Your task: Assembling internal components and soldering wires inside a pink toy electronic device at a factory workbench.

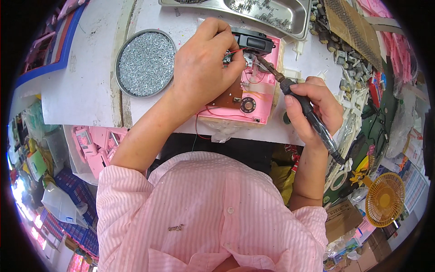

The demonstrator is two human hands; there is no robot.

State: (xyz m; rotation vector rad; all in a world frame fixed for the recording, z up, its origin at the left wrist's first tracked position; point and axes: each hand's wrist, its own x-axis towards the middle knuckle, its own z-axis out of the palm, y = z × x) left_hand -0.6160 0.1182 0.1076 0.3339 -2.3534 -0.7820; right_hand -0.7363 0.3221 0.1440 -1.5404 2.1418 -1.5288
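A pink plastic casing (267, 111) lies on the table in front of me, with a brown circuit board (222, 100), a round dark component (248, 104) and thin red wires in it. Across its far end sits a black plastic part (256, 43). My left hand (204, 63) reaches over the casing's left side, thumb and fingers pinched on a thin red wire (238, 51) beside the black part. My right hand (317, 109) grips the dark handle of a soldering iron (310, 111). Its tip points left into the casing, close to the pinched wire; exact contact is unclear.
Left of the casing stands a round tin (118, 75) full of small screws. A metal tray (217, 7) with springs is at the far edge. Loose parts and cardboard (355, 34) crowd the right. A yellow fan (385, 199) stands lower right, and a bin of pink parts (93, 147) lower left.
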